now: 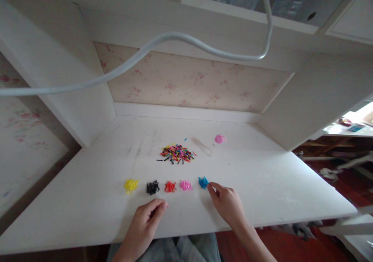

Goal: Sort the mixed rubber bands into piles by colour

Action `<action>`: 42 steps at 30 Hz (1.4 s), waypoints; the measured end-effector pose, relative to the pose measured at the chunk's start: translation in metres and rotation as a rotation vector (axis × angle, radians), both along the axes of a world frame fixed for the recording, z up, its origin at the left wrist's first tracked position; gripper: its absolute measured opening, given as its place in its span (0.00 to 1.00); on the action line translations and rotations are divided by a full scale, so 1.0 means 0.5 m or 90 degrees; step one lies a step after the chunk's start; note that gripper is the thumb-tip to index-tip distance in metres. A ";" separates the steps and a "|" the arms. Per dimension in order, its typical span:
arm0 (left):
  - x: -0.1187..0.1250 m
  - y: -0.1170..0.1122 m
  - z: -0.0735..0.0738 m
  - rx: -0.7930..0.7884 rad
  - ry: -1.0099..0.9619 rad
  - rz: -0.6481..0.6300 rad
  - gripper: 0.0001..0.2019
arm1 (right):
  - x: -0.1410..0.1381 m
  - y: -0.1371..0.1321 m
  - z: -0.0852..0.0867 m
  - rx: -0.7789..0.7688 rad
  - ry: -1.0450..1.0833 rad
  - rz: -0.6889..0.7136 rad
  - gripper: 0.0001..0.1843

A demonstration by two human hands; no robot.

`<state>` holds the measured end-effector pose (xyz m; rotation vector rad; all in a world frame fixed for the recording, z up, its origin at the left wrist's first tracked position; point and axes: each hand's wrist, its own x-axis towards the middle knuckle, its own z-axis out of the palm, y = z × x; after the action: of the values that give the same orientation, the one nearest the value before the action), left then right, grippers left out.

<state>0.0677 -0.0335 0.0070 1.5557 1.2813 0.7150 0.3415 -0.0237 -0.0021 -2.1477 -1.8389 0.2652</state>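
A mixed heap of small coloured rubber bands (176,153) lies in the middle of the white desk (262,184). Nearer to me, sorted little piles sit in a row: yellow (131,185), black (152,187), red (169,186), pink (185,185) and blue (203,182). My right hand (225,204) reaches to the blue pile, its fingertips pinched together at the pile's right edge. My left hand (145,223) rests on the desk below the black and red piles, fingers loosely curled, nothing visible in it.
A pink lid (220,139) and a clear small bottle (204,147) lie right of the heap. A white cable (163,40) hangs across the upper view. Desk side walls stand left and right; a shelf runs overhead. Floor and furniture show at right.
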 end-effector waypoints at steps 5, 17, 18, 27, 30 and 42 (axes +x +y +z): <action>0.007 0.000 -0.007 0.017 0.013 0.019 0.18 | 0.009 -0.008 -0.009 -0.001 0.042 -0.021 0.19; 0.027 0.001 -0.011 -0.009 0.026 0.013 0.19 | 0.024 -0.045 -0.048 0.089 0.187 -0.067 0.24; 0.028 0.004 -0.006 -0.019 0.026 0.012 0.19 | 0.024 -0.046 -0.048 0.096 0.194 -0.072 0.25; 0.075 0.189 0.111 0.254 0.265 -0.121 0.19 | 0.022 -0.047 -0.051 0.105 0.203 -0.085 0.27; 0.110 0.308 0.107 0.253 0.373 -0.114 0.16 | 0.020 -0.047 -0.050 0.104 0.192 -0.074 0.27; 0.233 0.527 0.017 0.200 0.536 -0.132 0.17 | 0.021 -0.046 -0.045 0.103 0.188 -0.070 0.25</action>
<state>0.1840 0.2298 0.0154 2.3437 1.6017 0.1003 0.3518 -0.0466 -0.0247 -1.9715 -1.5193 0.3719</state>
